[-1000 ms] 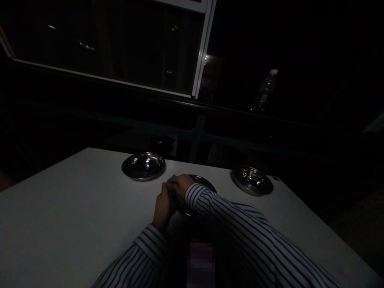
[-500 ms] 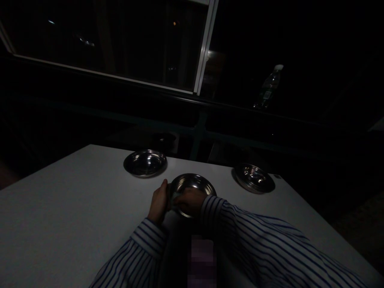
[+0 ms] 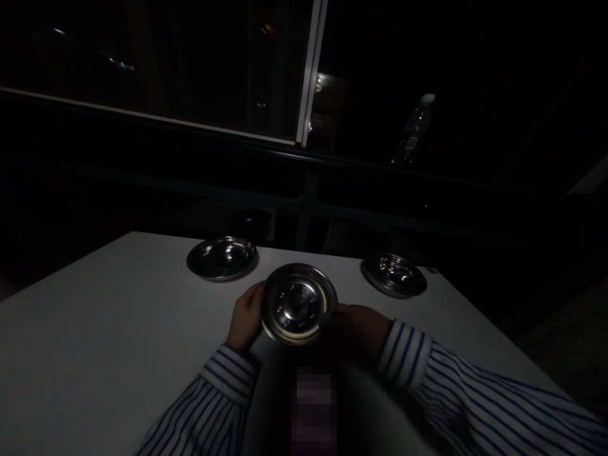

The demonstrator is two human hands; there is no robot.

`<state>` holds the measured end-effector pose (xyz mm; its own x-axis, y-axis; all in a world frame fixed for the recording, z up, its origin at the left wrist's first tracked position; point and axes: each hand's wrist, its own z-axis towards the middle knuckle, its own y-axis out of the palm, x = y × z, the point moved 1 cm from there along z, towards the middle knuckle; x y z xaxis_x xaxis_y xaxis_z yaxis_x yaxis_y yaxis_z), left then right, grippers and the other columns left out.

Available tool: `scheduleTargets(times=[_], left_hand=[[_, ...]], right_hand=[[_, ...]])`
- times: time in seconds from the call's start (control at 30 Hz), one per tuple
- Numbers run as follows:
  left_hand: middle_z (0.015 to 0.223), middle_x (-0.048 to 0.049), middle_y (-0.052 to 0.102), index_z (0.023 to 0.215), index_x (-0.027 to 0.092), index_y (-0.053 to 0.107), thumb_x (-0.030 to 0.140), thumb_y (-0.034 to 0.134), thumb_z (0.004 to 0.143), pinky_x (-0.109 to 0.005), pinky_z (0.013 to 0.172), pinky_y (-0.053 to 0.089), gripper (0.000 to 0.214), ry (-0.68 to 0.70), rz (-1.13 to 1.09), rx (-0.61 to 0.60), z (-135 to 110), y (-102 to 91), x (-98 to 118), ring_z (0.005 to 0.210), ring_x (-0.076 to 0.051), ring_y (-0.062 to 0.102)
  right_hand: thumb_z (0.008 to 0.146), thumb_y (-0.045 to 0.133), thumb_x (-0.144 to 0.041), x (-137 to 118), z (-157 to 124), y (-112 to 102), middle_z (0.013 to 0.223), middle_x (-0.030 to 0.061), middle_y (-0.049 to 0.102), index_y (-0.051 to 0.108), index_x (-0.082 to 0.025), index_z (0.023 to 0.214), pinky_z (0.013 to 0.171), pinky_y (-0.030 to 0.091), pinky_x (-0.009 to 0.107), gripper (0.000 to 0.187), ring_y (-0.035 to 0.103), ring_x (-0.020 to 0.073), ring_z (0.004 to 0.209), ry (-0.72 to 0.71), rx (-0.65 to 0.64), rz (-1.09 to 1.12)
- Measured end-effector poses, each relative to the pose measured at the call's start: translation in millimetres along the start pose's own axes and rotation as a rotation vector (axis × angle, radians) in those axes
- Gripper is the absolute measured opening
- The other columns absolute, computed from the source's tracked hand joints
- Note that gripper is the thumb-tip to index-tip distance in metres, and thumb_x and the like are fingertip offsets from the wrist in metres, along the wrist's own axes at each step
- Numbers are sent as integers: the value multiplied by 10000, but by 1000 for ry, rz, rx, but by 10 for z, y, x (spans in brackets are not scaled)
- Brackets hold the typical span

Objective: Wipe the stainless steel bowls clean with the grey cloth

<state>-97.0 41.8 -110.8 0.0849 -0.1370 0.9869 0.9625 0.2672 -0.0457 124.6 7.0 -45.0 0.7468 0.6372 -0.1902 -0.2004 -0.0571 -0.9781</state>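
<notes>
Can make out a white table (image 3: 142, 323) across the lower half, with the left bowl (image 3: 222, 259) near the far edge, shiny, metallic and face up. Toward the far right corner, the right bowl (image 3: 395, 278), also shiny and face up, with a small dark tag (image 3: 432, 270) near it on the corner. Beyond, in the dark, a dim greenish bar (image 3: 307, 191) below a dark ledge (image 3: 285, 154). Above the ledge on the right, a clear bottle (image 3: 417, 130) with a white cap (image 3: 428, 97), slanting in view. To the left, a dark window (image 3: 199, 63) with a pale frame (image 3: 310, 76); within it, an orange glow (image 3: 267, 28) and, farther left, a white streak (image 3: 59, 30)
</notes>
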Motion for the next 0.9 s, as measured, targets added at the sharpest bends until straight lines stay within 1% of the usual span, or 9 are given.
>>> scheduleTargets(times=[0.07,0.17,0.27,0.37,0.47,0.53,0.67,0.77,0.9], left_hand=[[1090,-114,657,1042,114,636,443,470,767,-353,936,393,460,48,30,11,-6,-13,30,1048,-246,565],[1118,-108,646,1060,124,630,430,453,784,-342,962,372,449,93,68,28,-17,-21,42,1082,-241,547],[1121,-111,644,1085,123,618,423,444,795,-334,957,378,453,103,96,46,-25,-19,32,1076,-236,552],[1124,-106,643,1084,132,622,417,439,800,-333,951,381,442,90,112,66,-27,-17,32,1071,-236,553],[1124,-107,643,1074,131,626,407,443,797,-341,948,379,433,55,117,84,-21,-19,36,1071,-242,551],[1114,-120,645,1063,117,627,397,449,791,-353,941,383,430,18,112,89,-10,-19,28,1061,-249,556],[1067,-143,661,1035,89,629,395,447,779,-367,888,421,438,-56,74,67,5,-9,-8,997,-256,589],[1042,-135,673,1019,97,635,404,473,761,-361,858,441,433,-92,43,31,-1,6,-26,966,-251,604],[1006,-128,685,984,103,651,418,504,746,-356,854,440,422,-136,15,-8,-14,40,-49,954,-249,607]], right_hand=[[837,505,-179,93,-188,-104,913,45,651,654,-221,890,791,456,304,164,566,155,838,-60,-18,3],[834,402,-137,211,-396,-188,977,75,663,642,-211,1005,788,464,340,304,563,180,877,-48,246,68],[829,437,-240,308,-519,-164,949,84,675,657,-205,979,795,473,369,268,595,194,874,133,434,257],[739,553,-347,405,-579,-92,919,81,683,670,-200,906,822,467,373,252,616,209,872,422,495,594],[632,619,-426,521,-610,2,920,90,686,650,-180,898,851,461,372,363,625,224,898,576,474,899],[588,624,-462,616,-644,77,881,102,690,632,-163,909,822,479,374,439,639,232,870,622,447,956],[581,576,-468,790,-788,232,809,105,691,613,-136,933,756,502,371,484,655,230,790,717,379,913],[611,512,-423,862,-945,296,810,119,687,598,-95,994,721,507,359,512,657,227,757,764,318,802],[629,480,-297,932,-1153,268,905,148,677,611,-63,1016,816,468,365,471,635,246,872,786,241,561]])
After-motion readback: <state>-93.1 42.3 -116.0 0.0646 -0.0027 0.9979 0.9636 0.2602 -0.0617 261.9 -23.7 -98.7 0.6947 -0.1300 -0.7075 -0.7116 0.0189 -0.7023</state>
